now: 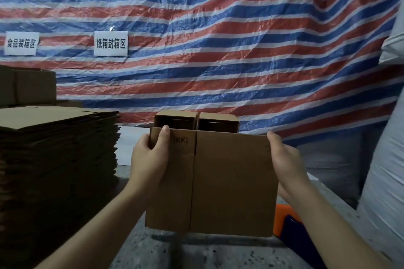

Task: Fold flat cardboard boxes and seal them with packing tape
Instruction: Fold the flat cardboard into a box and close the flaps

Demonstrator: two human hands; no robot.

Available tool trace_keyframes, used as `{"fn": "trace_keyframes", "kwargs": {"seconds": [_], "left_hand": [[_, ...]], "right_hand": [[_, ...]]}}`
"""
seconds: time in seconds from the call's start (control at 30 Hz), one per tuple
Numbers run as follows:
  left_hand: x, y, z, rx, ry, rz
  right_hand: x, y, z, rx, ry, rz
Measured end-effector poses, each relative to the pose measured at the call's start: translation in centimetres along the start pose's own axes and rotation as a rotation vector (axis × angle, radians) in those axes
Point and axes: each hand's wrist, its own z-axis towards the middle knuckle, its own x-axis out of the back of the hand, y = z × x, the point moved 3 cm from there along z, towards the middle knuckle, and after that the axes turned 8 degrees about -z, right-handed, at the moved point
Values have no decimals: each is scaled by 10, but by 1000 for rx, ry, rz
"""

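Observation:
I hold a flat brown cardboard box (pixel 229 183) upright in front of me, printed "(KK)" near its top left. My left hand (pixel 150 159) grips its upper left edge, thumb over the front face. My right hand (pixel 286 159) holds the upper right edge with the thumb along the corner. A tall stack of flat cardboard boxes (pixel 56 159) stands at the left. Two folded open boxes (pixel 196 121) sit side by side behind the held one. An orange and dark object (pixel 286 223), partly hidden by the box and my right arm, lies at the lower right.
A red, white and blue striped tarp (pixel 218 39) hangs behind, with two white paper signs (pixel 110 43) on it. More brown boxes (pixel 28 86) stand at the far left. White sacks (pixel 389 159) rise along the right. The speckled concrete surface (pixel 196 253) shows below.

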Motion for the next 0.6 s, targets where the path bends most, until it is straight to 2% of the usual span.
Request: {"fn": "trace_keyframes", "kwargs": {"seconds": [0.17,0.3,0.6], "left_hand": [[2,-15,4,106,7,22],[4,-21,4,161,15,20],[2,-16,1,211,2,-28]], "right_hand": [[-7,15,11,-46,-77,19],[-8,25,15,-45,-203,50],[-10,19,12,-5,-352,195]]}}
